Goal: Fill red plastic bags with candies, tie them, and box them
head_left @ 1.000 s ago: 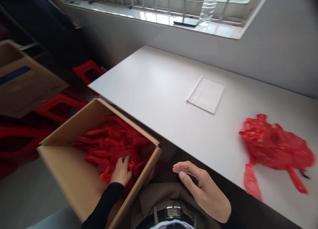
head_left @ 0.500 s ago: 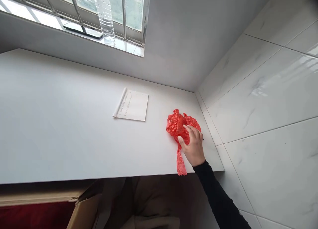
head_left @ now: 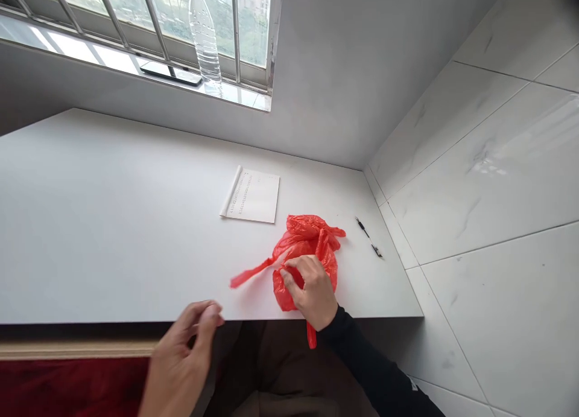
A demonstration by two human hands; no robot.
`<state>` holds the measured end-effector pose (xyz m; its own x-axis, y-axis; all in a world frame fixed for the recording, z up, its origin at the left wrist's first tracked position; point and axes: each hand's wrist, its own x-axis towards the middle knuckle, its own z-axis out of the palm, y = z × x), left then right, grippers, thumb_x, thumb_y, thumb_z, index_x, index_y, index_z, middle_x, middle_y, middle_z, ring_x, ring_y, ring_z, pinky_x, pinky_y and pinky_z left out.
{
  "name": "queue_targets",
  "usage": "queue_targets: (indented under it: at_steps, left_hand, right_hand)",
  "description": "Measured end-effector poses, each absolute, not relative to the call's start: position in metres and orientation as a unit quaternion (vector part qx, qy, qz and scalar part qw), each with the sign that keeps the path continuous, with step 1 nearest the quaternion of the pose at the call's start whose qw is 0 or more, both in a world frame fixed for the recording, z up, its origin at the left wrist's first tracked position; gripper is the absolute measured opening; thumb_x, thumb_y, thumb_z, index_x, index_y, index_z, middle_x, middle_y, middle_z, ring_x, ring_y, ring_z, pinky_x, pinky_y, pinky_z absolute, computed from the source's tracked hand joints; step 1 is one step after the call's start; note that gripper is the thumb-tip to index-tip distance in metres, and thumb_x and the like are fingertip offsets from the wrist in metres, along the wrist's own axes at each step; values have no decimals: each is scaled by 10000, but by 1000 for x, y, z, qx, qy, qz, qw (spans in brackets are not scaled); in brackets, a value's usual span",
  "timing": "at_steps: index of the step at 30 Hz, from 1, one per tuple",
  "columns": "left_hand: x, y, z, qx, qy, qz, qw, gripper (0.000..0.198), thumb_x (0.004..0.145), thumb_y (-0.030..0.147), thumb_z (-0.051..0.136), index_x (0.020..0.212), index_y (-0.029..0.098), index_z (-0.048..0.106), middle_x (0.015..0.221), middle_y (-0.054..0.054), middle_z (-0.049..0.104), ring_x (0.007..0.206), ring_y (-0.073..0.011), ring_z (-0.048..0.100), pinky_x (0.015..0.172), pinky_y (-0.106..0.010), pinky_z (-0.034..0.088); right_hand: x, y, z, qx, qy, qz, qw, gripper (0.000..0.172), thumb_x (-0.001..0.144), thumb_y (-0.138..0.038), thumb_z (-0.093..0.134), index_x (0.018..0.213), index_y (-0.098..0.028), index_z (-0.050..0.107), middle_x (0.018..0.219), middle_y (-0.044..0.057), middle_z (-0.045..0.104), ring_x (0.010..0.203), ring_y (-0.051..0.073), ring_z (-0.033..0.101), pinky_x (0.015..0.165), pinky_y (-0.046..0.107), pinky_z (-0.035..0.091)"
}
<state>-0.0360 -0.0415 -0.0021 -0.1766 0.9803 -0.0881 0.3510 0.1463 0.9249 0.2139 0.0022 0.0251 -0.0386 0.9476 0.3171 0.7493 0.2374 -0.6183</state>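
Observation:
A crumpled red plastic bag (head_left: 307, 233) lies at the table's front edge, one twisted end stretching left and a strip hanging over the edge. My right hand (head_left: 312, 287) pinches the near side of the bag between thumb and fingers. What the bag contains, if anything, cannot be seen. Left of the bag, my left hand (head_left: 181, 356) is raised in front of the table edge, thumb and fingertips drawn together, with nothing visible in them. It does not touch the bag.
Behind the bag lies a white notepad (head_left: 256, 197) with printed marks. A black pen (head_left: 368, 237) rests near the tiled wall (head_left: 488, 200). On the windowsill are a clear bottle (head_left: 205, 43) and a dark flat device (head_left: 170, 73). Below the white table (head_left: 136, 224) sits an open cardboard box (head_left: 76, 349).
My right hand has brought the red bag left and nearer the front edge, uncovering the pen. My left hand has come into view from below.

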Motion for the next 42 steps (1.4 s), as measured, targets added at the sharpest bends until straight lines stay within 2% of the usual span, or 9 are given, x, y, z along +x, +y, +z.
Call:
queue_targets:
  at_steps: [4, 10, 15, 22, 26, 31, 35, 38, 42]
  left_hand:
    - [12, -28, 27, 523, 580, 413, 469, 323, 898, 562, 612, 905, 244, 673, 819, 6, 681, 749, -169, 649, 721, -249, 489]
    - [18, -27, 43, 438, 541, 459, 552, 338, 849, 538, 694, 856, 201, 727, 725, -13, 669, 690, -143, 607, 699, -227, 522]
    - [13, -24, 35, 446, 555, 452, 537, 350, 855, 541, 683, 833, 193, 717, 751, -24, 675, 704, -152, 620, 711, -255, 544]
    - [26, -22, -3, 593, 577, 366, 425, 526, 921, 482, 620, 1395, 281, 515, 1367, -81, 599, 1195, -242, 600, 922, -389, 548]
    - [23, -17, -12, 648, 576, 372, 333, 235, 951, 383, 585, 1119, 241, 665, 1069, -58, 689, 966, -229, 653, 820, -393, 553]
    - [35, -22, -1, 702, 555, 407, 183, 349, 946, 294, 603, 1286, 216, 597, 1259, -118, 610, 1167, -279, 580, 978, -458, 489]
    - [50, -23, 3, 819, 466, 321, 95, 130, 917, 196, 618, 1036, 197, 670, 1211, -119, 657, 1169, -324, 578, 968, -482, 462]
    - [33, -11, 1, 794, 494, 345, 86, 89, 943, 165, 579, 909, 202, 652, 1106, -97, 683, 1097, -297, 598, 928, -463, 468]
    - [-11, 1, 4, 670, 602, 417, 117, 71, 956, 271, 598, 951, 222, 648, 1056, -77, 700, 1016, -272, 625, 905, -458, 499]
  right_hand:
    - [215, -11, 28, -581, -699, 197, 368, 221, 1030, -369, 511, 1123, -243, 666, 1099, 42, 716, 1088, 238, 603, 990, 419, 480]
    - [256, -14, 8, -629, -707, 113, 302, 388, 992, -317, 543, 1371, -236, 560, 1341, 99, 593, 1302, 305, 481, 1190, 622, 257]
    - [264, -11, -4, -638, -703, 164, 270, 239, 987, -262, 522, 1183, -212, 650, 1061, 85, 677, 1071, 289, 591, 1022, 552, 473]
    - [236, -13, 26, -604, -659, 221, 390, 123, 996, -274, 536, 1053, -246, 642, 1044, 44, 663, 1068, 227, 607, 958, 404, 520]
    - [236, -12, 33, -593, -673, 250, 365, 199, 1025, -289, 489, 1161, -268, 633, 1101, 34, 670, 1111, 219, 594, 995, 404, 504]
    - [247, -13, 32, -587, -735, 228, 253, 442, 1001, -239, 507, 1441, -272, 479, 1333, 53, 615, 1244, 249, 515, 1093, 479, 447]
    - [250, -13, 30, -564, -774, 216, 193, 564, 942, -213, 594, 1484, -227, 438, 1230, 81, 647, 1145, 266, 558, 1079, 520, 453]
    - [261, -11, 32, -564, -780, 206, 175, 442, 936, -182, 579, 1375, -221, 547, 1031, 64, 683, 997, 254, 615, 1092, 556, 425]
    - [281, -9, 39, -623, -726, 201, 211, 240, 948, -180, 523, 1149, -228, 646, 1026, 66, 697, 987, 252, 633, 960, 479, 528]
